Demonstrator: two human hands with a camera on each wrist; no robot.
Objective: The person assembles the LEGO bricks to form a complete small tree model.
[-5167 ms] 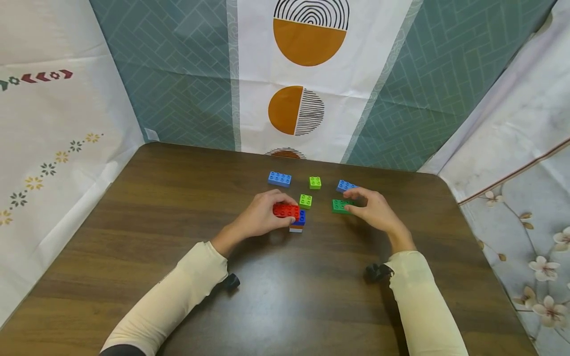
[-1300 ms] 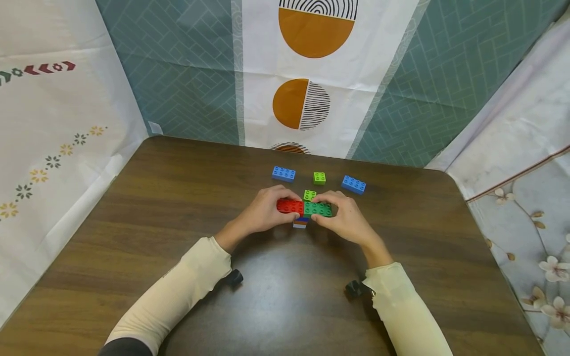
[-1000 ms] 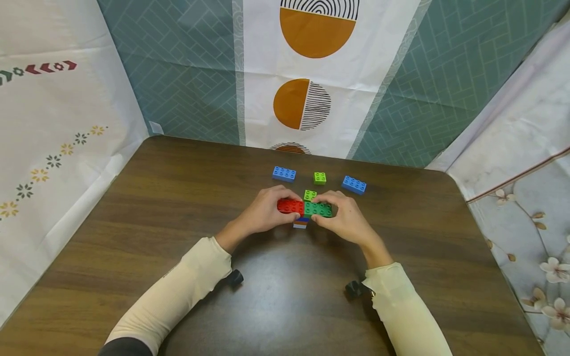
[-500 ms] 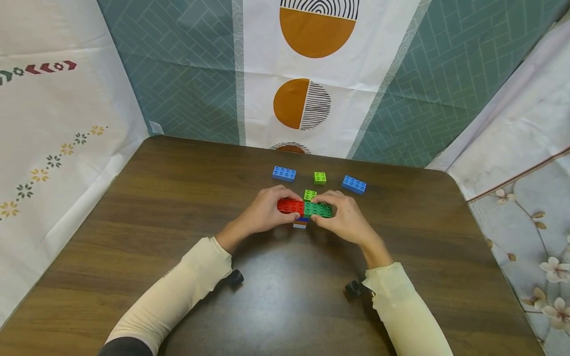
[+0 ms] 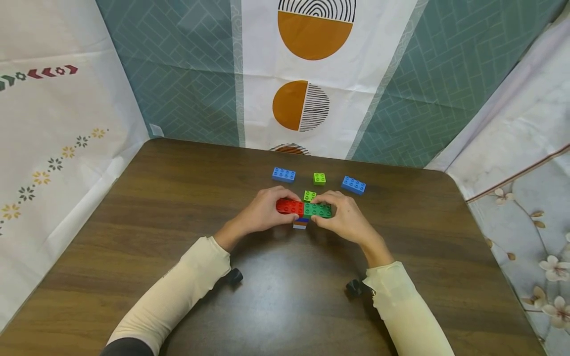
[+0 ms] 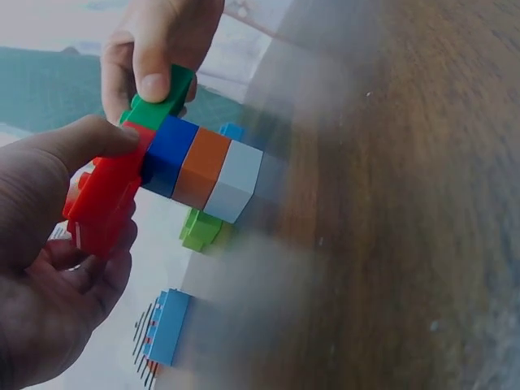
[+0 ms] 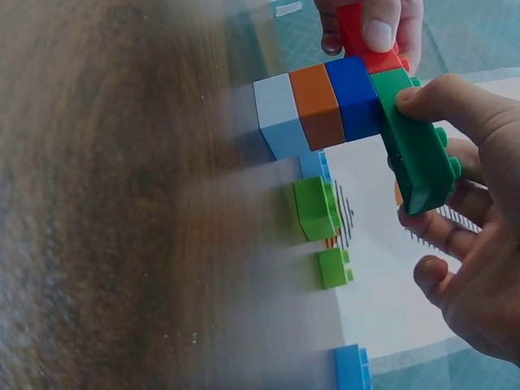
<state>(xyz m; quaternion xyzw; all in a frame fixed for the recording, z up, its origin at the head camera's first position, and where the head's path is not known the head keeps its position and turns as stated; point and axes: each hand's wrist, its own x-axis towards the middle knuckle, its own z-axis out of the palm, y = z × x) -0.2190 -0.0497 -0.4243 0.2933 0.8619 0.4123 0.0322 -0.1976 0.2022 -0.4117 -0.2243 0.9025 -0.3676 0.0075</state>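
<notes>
My left hand (image 5: pixel 267 210) pinches a red building brick (image 5: pixel 288 206) between thumb and fingers. The right hand (image 5: pixel 345 217) grips a green building brick (image 5: pixel 318 210) the same way. Both bricks sit end to end on top of a short stack, each jutting out to its own side. In the right wrist view the stack shows a dark blue brick (image 7: pixel 354 97) at the top, an orange brick (image 7: pixel 318 106) in the middle and a white brick (image 7: pixel 283 115) at the bottom. Close behind the stack lies a lime green brick (image 5: pixel 309 196), partly covered by the right fingers.
Farther back on the wooden table (image 5: pixel 178 198) lie a light blue brick (image 5: pixel 283 174), a second lime green brick (image 5: pixel 319 178) and another light blue brick (image 5: pixel 354 185). Patterned cloths (image 5: pixel 191 74) hang behind and beside the table.
Since the oldest frame, the right hand has taken hold of the green brick and brought it left onto the stack against the red one. Over the last second both hands stay in place.
</notes>
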